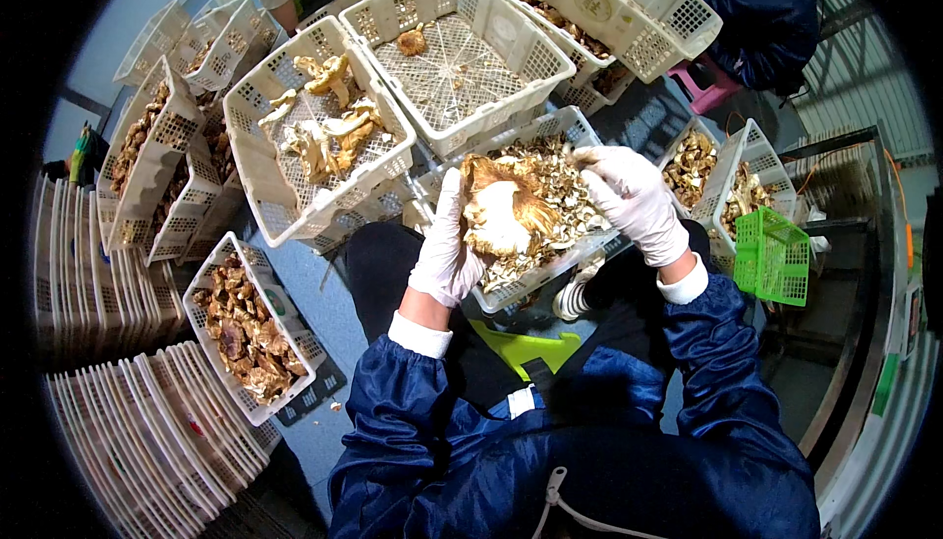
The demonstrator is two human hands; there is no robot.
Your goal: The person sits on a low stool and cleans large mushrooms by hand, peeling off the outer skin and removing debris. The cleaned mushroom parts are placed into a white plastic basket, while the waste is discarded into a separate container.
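My left hand (448, 248), in a white glove, grips a large mushroom (508, 207) with a brown cap and a torn pale face. The mushroom is held above a white plastic crate (530, 292) filled with small mushroom trimmings (556, 163). To the right of the mushroom, my gloved right hand (633, 196) hovers over the crate's right side with its fingers curled together. Whether anything small sits between those fingertips cannot be made out. Just left of this crate, another crate (247, 192) holds several large mushrooms (328, 137).
Behind stands a crate (508, 104) with one small mushroom (411, 41). A crate of brown mushrooms (247, 333) sits on the floor at left, near stacked crates (158, 436). A green basket (772, 255) is at right. Another person (766, 30) sits at upper right by a pink stool (703, 82).
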